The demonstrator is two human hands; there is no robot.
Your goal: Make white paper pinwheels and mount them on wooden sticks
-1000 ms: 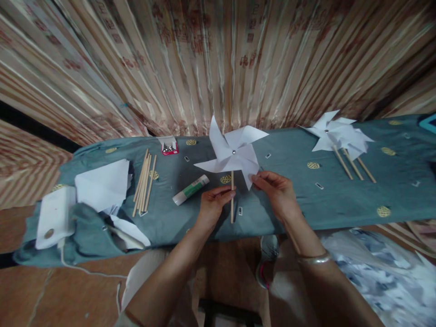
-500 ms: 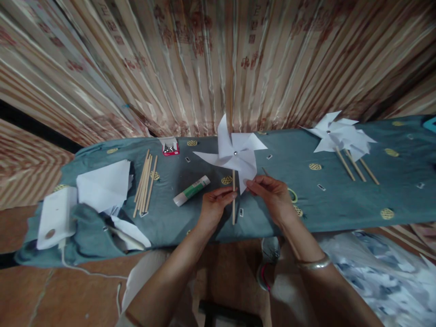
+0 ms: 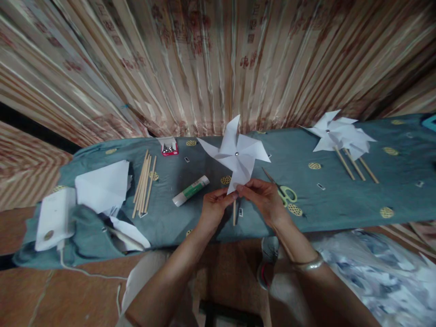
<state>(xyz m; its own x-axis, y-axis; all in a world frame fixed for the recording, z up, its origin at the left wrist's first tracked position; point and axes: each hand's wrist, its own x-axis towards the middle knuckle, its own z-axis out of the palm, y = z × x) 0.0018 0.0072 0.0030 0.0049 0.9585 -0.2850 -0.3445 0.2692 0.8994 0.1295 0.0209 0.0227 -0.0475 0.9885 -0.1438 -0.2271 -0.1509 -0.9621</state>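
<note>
I have the left hand (image 3: 214,210) clamped on the stick (image 3: 234,215), likely to steady it, while the right hand (image 3: 266,202) pinches the six o'clock blade (image 3: 235,178), perhaps to stop the paper turning. The pinwheel (image 3: 242,159) stands mid-view over the green cloth (image 3: 347,200), white, four-bladed, with a silver pin (image 3: 237,154) at its centre; scissors (image 3: 289,194) lie at four o'clock from it

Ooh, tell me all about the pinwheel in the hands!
This pinwheel looks like white paper: four bent blades around a shiny silver-coloured pin, on a thin, wooden-looking stick pointing towards the person. The left hand holds the stick, and the right hand touches the lowest blade. It's over the green cloth.
</note>
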